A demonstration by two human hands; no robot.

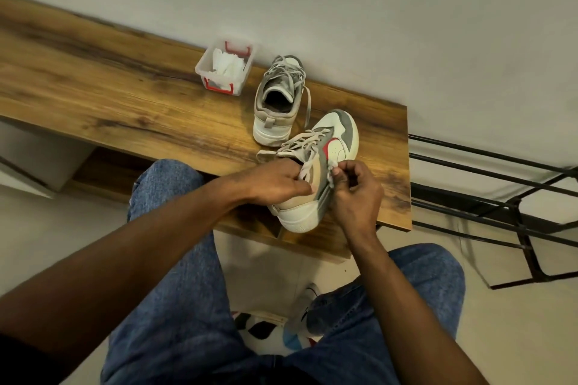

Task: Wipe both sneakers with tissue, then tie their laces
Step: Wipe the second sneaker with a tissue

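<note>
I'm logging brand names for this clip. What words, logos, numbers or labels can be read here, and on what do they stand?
No readable text anywhere.
Near sneaker: a red mark on its side, no letters legible.
Far sneaker: no marking visible.
Plastic box of tissue: no label seen.
Patterned item on the floor: coloured shapes only, too blurred to read.

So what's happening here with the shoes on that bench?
A seated person is working on the laces of the nearer sneaker, which lies at the edge of a wooden bench. The left hand holds it at the collar while the right hand pinches a lace. The other sneaker stands behind it, its laces loose. A small clear box holding tissue sits beside that.
</note>
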